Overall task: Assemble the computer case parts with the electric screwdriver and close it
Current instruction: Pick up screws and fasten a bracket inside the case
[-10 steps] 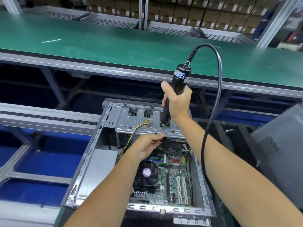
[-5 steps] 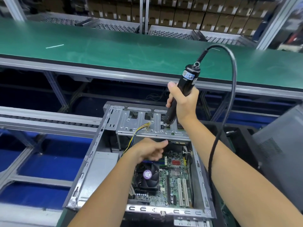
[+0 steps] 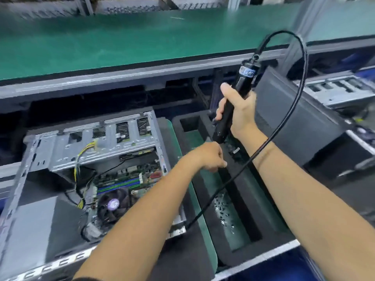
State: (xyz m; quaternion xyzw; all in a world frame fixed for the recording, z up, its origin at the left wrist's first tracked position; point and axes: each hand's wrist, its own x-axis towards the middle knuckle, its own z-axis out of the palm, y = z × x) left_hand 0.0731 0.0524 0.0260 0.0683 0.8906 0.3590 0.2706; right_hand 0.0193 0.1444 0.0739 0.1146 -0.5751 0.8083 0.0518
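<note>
The open computer case [image 3: 60, 147] lies on its side at the left, with its motherboard [image 3: 125, 179] and fan [image 3: 113, 203] showing. My right hand [image 3: 239, 112] grips the black electric screwdriver [image 3: 244, 78], held upright, tip down, to the right of the case and over a black foam tray [image 3: 241, 201]. My left hand [image 3: 211, 157] reaches across to just below the screwdriver tip with its fingers curled downward. Whether those fingers hold anything is hidden. Small loose screws [image 3: 223, 211] lie in a slot of the tray.
The screwdriver's black cable [image 3: 300, 88] loops up and right, then runs down across the tray. A dark grey case panel [image 3: 294, 118] stands at the right. A green conveyor belt [image 3: 121, 41] runs across the back. Another metal chassis [image 3: 341, 92] sits far right.
Both hands left the case's drive bay and moved right, over the foam tray. The view has swung right, so the case now sits at the left.
</note>
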